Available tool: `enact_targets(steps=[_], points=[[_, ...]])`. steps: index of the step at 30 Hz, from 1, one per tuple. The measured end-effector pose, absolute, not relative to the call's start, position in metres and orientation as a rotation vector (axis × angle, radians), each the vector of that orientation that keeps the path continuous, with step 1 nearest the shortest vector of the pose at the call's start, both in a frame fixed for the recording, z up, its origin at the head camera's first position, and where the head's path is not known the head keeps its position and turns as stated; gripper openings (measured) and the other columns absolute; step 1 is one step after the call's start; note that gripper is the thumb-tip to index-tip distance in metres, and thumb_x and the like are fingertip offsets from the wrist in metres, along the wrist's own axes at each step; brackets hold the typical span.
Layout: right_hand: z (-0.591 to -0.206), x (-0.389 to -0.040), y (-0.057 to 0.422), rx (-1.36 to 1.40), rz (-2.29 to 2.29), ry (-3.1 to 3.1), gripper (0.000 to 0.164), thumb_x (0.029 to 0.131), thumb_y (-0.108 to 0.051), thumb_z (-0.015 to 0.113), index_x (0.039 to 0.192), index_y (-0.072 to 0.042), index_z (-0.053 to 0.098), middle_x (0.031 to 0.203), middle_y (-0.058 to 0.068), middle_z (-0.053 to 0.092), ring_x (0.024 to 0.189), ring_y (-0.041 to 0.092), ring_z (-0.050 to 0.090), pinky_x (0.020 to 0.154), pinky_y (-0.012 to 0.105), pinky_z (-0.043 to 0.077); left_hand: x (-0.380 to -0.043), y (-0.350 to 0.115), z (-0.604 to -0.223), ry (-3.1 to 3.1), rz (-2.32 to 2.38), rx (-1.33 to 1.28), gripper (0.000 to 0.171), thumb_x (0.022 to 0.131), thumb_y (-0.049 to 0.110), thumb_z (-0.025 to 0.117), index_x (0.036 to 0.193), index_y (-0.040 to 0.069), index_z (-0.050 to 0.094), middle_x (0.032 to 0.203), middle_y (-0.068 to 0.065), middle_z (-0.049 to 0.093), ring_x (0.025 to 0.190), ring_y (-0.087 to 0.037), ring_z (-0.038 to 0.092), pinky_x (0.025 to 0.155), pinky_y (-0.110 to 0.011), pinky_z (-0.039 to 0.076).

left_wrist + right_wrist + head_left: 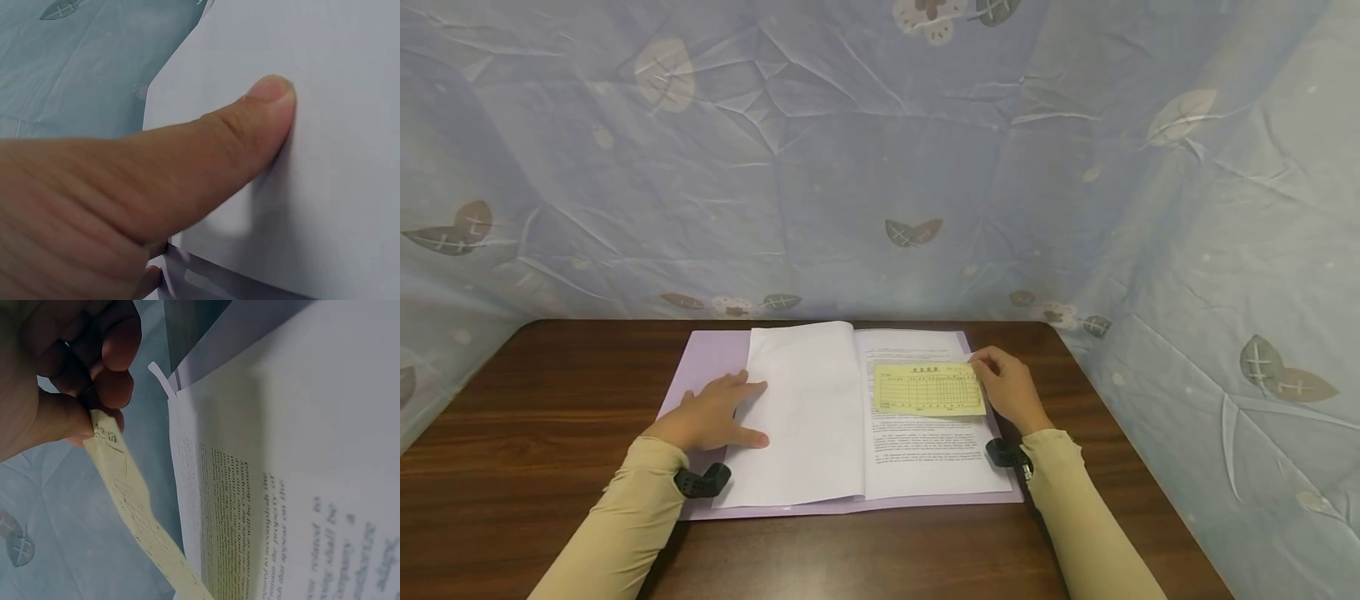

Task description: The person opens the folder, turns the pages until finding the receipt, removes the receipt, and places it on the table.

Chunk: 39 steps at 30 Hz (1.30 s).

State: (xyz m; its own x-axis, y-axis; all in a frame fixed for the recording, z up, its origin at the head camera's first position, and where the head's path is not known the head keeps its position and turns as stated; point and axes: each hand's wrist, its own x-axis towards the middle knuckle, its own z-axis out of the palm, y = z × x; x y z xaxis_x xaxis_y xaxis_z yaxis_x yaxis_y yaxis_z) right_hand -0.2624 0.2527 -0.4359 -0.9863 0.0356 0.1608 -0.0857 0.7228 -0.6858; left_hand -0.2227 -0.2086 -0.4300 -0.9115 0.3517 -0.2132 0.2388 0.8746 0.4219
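A yellow receipt slip (928, 390) with a printed grid is pinched at its upper right corner by my right hand (1011, 387). In the right wrist view, thumb and fingertips grip the slip (134, 497), which stands up from the printed page (294, 456). Underneath lies a lilac folder (718, 350) spread open, a printed sheet (925, 467) on its right side and a blank white sheet (808, 417) on its left. My left hand (711, 414) rests with fingers spread on the blank sheet's left edge; its thumb (219, 144) presses the paper in the left wrist view.
The folder lies on a dark brown wooden table (535, 417). A pale blue cloth with leaf prints (850, 167) hangs behind the table and along its sides. Each wrist wears a black strap device, one on the left (703, 481) and one on the right (1006, 454).
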Motion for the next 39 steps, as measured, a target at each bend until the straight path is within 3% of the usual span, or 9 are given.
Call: enact_targets(steps=[27,39], points=[[-0.443,-0.263,0.255,0.134,1.095,-2.656,0.015,0.107,-0.022,0.058,0.113,-0.015,0.069,0.109,0.007,0.071,0.09,0.025,0.059,0.079,0.04,0.047,-0.22,-0.21,-0.429,2.754,0.545,0.433,0.103,0.079,0.062,0.081,0.156,0.005,0.043,0.162,-0.035,0.025,0.149,-0.057,0.02,0.103,-0.089,0.012],[-0.445,-0.264,0.265,0.168,1.063,-2.652,0.015,0.107,-0.021,0.058,0.115,-0.014,0.068,0.116,0.009,0.071,0.095,0.027,0.06,0.087,0.044,0.048,-0.224,-0.208,-0.43,2.767,0.555,0.435,0.104,0.078,0.064,0.081,0.157,0.007,0.043,0.163,-0.033,0.025,0.15,-0.057,0.02,0.104,-0.088,0.011]])
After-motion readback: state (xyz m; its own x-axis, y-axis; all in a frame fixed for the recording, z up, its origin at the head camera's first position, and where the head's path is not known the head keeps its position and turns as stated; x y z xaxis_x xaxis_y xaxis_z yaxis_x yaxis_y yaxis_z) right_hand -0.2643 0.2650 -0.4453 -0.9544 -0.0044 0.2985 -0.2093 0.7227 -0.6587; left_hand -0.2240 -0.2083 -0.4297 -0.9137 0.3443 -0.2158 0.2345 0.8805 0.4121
